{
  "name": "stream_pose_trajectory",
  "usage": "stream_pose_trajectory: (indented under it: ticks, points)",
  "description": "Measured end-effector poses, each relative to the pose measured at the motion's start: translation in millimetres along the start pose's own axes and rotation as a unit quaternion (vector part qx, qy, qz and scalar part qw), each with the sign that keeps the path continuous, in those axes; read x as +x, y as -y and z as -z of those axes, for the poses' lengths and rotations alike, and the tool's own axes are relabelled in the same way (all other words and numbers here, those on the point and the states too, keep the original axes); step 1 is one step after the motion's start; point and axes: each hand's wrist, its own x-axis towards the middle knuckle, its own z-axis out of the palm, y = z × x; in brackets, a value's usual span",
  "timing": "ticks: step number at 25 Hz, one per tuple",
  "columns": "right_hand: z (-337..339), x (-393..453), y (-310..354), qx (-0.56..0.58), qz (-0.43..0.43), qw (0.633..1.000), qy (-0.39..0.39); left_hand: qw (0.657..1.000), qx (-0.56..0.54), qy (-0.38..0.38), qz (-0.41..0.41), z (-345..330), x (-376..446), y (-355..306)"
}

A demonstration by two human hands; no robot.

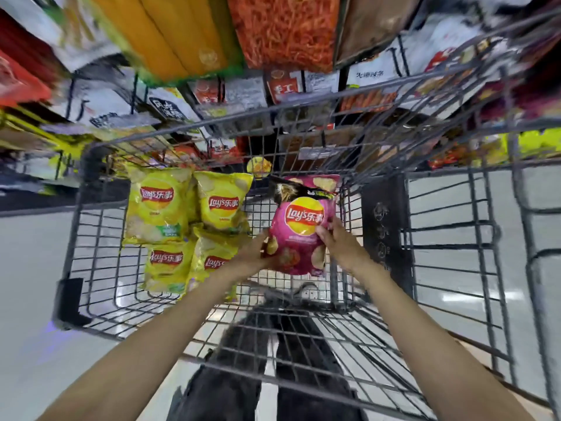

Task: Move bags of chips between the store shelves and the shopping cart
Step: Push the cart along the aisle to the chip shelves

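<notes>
Shelves [285, 34] fill the top of view, packed with snack bags, blurred; cart [91, 214] sits below them, wire basket open to the camera; four yellow bags [156, 208] lie flat on the cart floor at its left side, overlapping each other; pink bag [299, 226] is inside the cart at the right, near the right wall, label up, held between both hands; whether its bottom rests on the wire floor, cannot tell. Left hand [258, 253] grips the bag's lower left edge, fingers curled round it; right hand [337, 241] grips the right edge, fingers on the front face.

Handling, as a judgement: air-filled foil, so light and soft, skin slick and crinkly, chips inside brittle; squeezing the middle would crush them; better to hold by side seams or the crimped top, light pressure only; two-hand edge grip as now looks right; watch corners snagging in the cart wires.
</notes>
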Motion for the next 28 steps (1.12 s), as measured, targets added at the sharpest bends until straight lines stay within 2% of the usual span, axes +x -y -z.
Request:
stream_pose_trajectory:
  ticks: [4, 10, 17, 22, 28]
  points:
    - [26, -43, 25, 0.042, 0.026, 0.998, -0.041, 0.998, -0.004, 0.027, -0.06, 12, -38, -45]
    - [48, -121, 67, 0.124, 0.071, 0.977, -0.159, 0.983, -0.002, 0.061, -0.171, 37, -92, -103]
    - [62, -229, 108, 0.111, 0.125, 0.94, -0.297, 0.954, 0.036, 0.072, -0.288, 42, -168, -150]
    - [88, -318, 94, 0.113, 0.124, 0.9, -0.403, 0.921, 0.077, 0.118, -0.362, 6, -224, -209]
    - [132, -413, 46, 0.148, 0.103, 0.86, -0.477, 0.878, 0.138, 0.171, -0.425, -69, -259, -284]
